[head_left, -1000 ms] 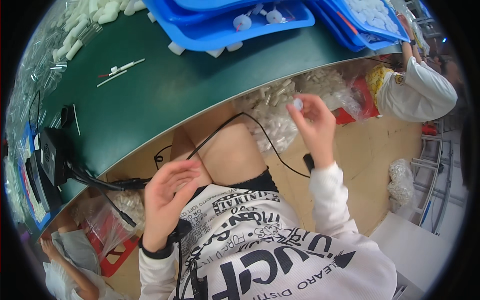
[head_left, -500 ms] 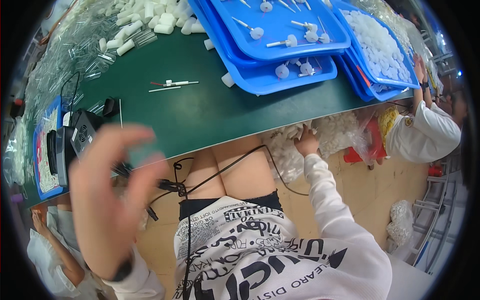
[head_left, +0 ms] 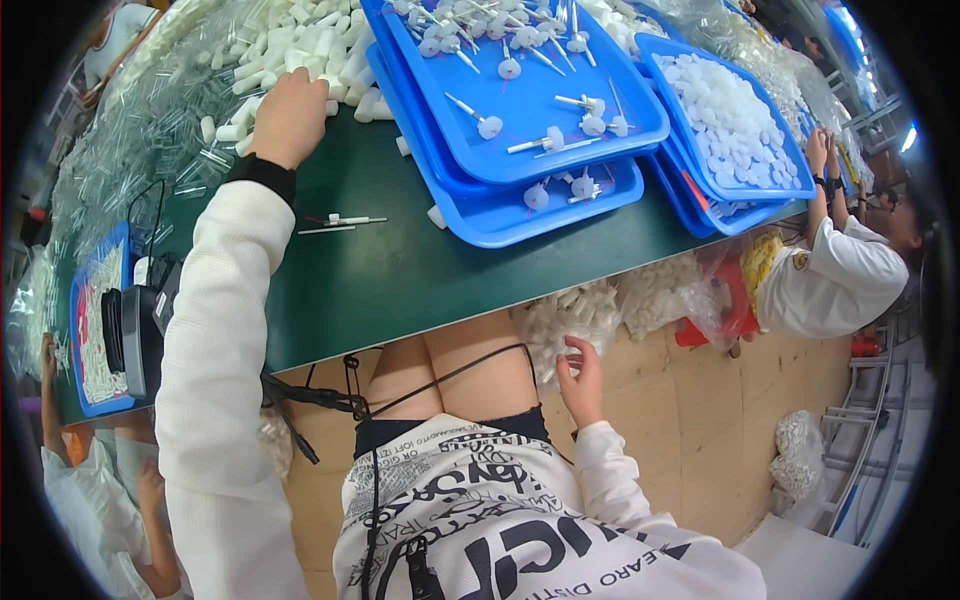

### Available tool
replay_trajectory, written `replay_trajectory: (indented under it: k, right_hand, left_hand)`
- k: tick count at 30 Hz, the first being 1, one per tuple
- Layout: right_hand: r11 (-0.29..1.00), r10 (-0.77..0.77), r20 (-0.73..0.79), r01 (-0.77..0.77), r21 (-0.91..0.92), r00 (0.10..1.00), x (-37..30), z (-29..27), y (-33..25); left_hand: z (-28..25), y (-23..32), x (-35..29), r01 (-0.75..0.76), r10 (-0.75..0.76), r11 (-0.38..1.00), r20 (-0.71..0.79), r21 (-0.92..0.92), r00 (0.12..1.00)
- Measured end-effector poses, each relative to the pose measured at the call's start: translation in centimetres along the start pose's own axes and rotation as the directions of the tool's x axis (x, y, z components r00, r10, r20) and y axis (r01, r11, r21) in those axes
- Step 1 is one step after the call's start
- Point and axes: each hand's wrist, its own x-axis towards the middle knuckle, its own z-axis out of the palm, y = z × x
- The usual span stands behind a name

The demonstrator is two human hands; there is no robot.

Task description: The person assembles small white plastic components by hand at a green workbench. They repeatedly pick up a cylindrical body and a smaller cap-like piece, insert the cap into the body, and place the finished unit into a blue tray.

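Head view: white cylinders [head_left: 325, 45], axes mixed, lay heaped just beyond the left hand [head_left: 290, 120], its grip hidden, well in from the table's [head_left: 385, 272] near edge; right hand [head_left: 584, 388], loosely curled, contents unclear, hung farther off.

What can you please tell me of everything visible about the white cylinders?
The white cylinders form a loose heap of short, matte pieces, perhaps foam or plastic, lying at mixed angles on the green table. Clear tubes lie to their left and blue trays to their right; a few cylinders sit beside the trays. The person's left grip is at the near edge of the heap; whether it holds one is hidden.
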Motion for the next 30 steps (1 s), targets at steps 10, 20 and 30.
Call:
replay_trajectory:
  k: [10, 20, 30]
  right_hand:
    - [0.995, 0.043, 0.038, -0.046, 0.091, 0.998, 1.4, -1.4, -1.9]
    - [0.996, 0.013, 0.109, -0.022, 0.082, 0.994, 0.7, 0.0, -5.1]
    - [0.854, -0.42, 0.173, 0.323, 0.409, 0.891, 5.3, -9.9, -20.5]
  left_hand:
    - [-6.4, -10.9, -0.4, 0.522, -0.512, 0.849, 0.123, -0.082, 0.85]
    - [-7.0, -4.1, -4.2, 0.239, -0.098, 0.9, 0.365, -0.364, 0.926]
    - [-11.7, 0.9, -4.5, 0.25, -0.136, 0.819, 0.248, -0.516, 0.959]
